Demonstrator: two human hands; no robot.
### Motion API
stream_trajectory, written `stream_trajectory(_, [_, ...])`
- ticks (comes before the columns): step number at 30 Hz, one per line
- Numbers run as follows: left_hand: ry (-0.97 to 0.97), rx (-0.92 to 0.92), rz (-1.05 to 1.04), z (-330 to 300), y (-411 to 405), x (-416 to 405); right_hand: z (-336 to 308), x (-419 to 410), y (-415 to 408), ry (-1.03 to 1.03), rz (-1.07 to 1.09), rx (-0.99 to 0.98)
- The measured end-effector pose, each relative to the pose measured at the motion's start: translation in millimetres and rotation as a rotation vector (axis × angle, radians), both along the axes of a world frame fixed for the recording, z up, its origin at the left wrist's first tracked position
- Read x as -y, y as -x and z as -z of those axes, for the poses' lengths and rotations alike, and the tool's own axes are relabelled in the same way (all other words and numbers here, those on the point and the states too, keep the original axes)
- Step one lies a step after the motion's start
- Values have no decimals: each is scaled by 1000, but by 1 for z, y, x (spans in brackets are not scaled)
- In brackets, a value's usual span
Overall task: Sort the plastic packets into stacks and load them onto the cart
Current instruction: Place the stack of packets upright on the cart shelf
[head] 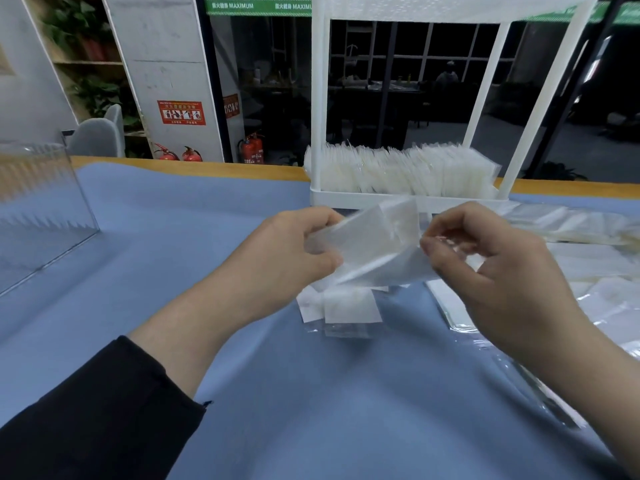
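My left hand [298,244] grips a small bundle of clear plastic packets [370,240] above the blue table cloth. My right hand [491,265] pinches the bundle's right edge with curled fingers. Under the hands a short stack of packets [343,306] lies on the cloth. Behind them stands the white cart [408,199], its lower shelf filled with rows of upright packets [398,171].
A heap of loose packets and plastic sheets [595,271] covers the table's right side. A clear acrylic box [38,202] stands at the far left. The blue cloth [311,393] spreads in front of me. A glass wall and fire extinguishers lie beyond the table edge.
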State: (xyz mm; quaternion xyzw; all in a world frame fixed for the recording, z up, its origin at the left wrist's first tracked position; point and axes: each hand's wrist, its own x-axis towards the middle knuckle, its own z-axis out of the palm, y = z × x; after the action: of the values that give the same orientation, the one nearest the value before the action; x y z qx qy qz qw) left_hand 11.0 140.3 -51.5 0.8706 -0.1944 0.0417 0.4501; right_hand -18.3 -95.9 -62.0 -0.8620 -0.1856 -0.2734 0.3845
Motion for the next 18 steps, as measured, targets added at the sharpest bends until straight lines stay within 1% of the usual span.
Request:
stream_trajectory(3, [-49,-51,40,3,4,8,7,2,-9,7,88,18])
stream_trajectory(6, [-35,-100,51,11,8,20,15,3,-16,-16,58,-126])
stream_trajectory(9, [-133,-83,29,20,9,28,22,3,-21,-129,23,-286])
stream_trajectory(10, [-165,-69,15,20,10,30,23,2,-23,-146,28,-292])
stream_trajectory(13, [-185,-57,-10,20,8,31,22,-3,-24,-167,27,-208])
stream_trajectory(15, [-151,-34,-15,20,7,30,21,-6,-24,-235,1,-182])
stream_trajectory(18, [-50,36,-39,15,7,24,18,-5,-22,-334,-20,-176])
